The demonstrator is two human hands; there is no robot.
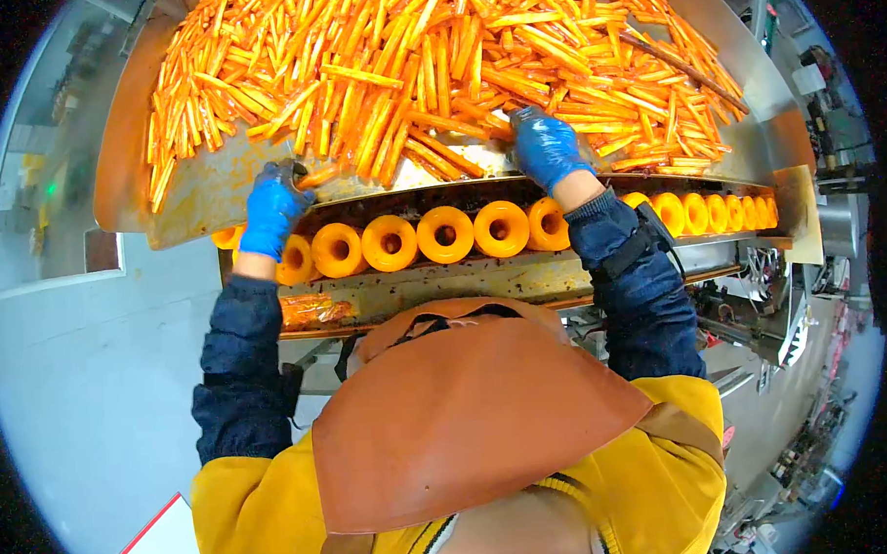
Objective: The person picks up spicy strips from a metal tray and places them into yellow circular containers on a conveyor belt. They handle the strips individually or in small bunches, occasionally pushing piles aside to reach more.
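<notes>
Orange sticks [388,74] heaped across metal tray [206,202]. Left to right: left hand [273,207], blue-gloved, fingers part-curled beside stick ends, can't tell if gripping; orange rings [445,235] in a row along tray's near side; right hand [551,151], blue-gloved, fingers bunched at heap's near edge, hold unclear.

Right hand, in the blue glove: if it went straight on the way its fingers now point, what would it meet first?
The right hand would likely meet the glossy, slim orange sticks heaped on the metal tray; whether it touches them now is unclear.
</notes>
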